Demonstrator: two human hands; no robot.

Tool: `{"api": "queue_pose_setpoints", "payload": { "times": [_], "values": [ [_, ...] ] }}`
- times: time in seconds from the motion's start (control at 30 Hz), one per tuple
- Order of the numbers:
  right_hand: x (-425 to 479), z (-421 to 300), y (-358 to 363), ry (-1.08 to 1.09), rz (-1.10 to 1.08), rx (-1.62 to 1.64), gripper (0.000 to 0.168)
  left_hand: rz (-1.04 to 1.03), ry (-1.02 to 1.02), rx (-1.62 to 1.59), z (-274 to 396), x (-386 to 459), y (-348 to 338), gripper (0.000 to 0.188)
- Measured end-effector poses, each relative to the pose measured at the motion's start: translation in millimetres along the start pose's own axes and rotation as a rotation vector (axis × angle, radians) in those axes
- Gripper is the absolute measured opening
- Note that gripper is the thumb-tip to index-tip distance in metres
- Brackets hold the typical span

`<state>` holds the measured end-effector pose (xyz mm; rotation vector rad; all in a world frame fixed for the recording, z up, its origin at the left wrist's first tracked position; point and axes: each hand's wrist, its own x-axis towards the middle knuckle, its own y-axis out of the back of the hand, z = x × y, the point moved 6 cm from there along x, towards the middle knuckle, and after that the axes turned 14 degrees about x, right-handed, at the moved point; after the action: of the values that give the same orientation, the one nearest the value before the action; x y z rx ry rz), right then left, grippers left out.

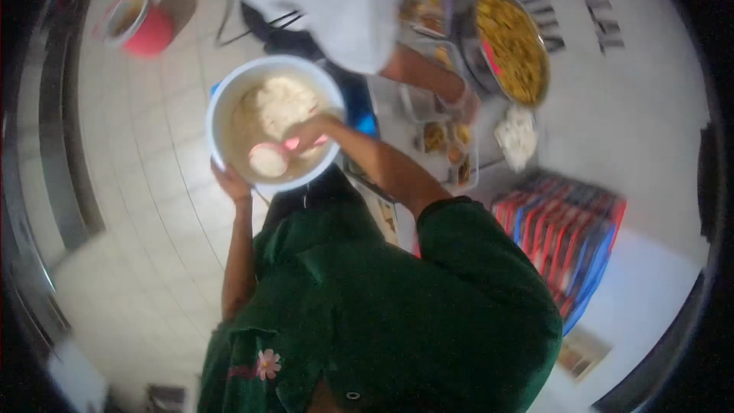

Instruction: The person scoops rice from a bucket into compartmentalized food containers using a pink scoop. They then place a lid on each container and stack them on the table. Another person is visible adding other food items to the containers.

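A round white tub [214,120] stands before me with a mound of white food, perhaps cooked rice [282,100], inside. My right hand [309,133] reaches over its right rim and grips a pink scoop [269,159], whose round bowl is full of white food. At the near left rim, my left hand [232,180] holds the tub's side, its fingers partly hidden by the wall. A blue object below the tub shows at its left and right edges.
At the counter on the right, a co-worker in white [355,6] reaches over clear plastic food trays [467,175]. Beyond lie a large metal bowl of yellow food [513,49], a crumpled white plastic bag [516,137] and a striped bag [559,235]. A pink bucket [150,31] stands on the tiled floor.
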<state>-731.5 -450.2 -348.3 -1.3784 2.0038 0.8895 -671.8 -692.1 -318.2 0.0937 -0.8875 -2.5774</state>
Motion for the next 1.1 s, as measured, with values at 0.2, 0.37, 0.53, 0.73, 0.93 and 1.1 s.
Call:
{"api": "queue_pose_setpoints", "payload": {
  "times": [0.2, 0.37, 0.53, 0.73, 0.93, 1.1],
  "values": [
    [-150.3, -6.5, -56.5, 0.141, 0.244, 0.879, 0.031, -0.094, -0.038, -0.029, 19.8, 10.7, 0.8, 0.052],
    [-310.7, 71.6, -133.0, -0.006, 1.023, 0.794, 0.028, -0.088, 0.021, -0.104, 21.1, 5.1, -5.2, 0.050],
    [-421.6, 147.2, -209.8, -0.471, 1.399, 0.573, 0.028, -0.117, -0.088, -0.119, 16.4, 10.8, -12.1, 0.051],
    [-379.8, 163.3, -228.1, -1.028, 1.540, 0.178, 0.035, -0.088, 0.067, -0.169, -6.3, 5.9, -9.0, 0.051],
    [-337.5, -29.1, -51.7, -0.548, 1.369, 0.219, 0.032, -0.030, 0.059, 0.106, 6.4, 15.1, -10.6, 0.058],
    [-129.1, -45.4, 40.5, -0.131, 0.973, -0.396, 0.025, 0.082, 0.000, 0.142, 10.0, 10.5, 3.6, 0.054]
  ]
}}
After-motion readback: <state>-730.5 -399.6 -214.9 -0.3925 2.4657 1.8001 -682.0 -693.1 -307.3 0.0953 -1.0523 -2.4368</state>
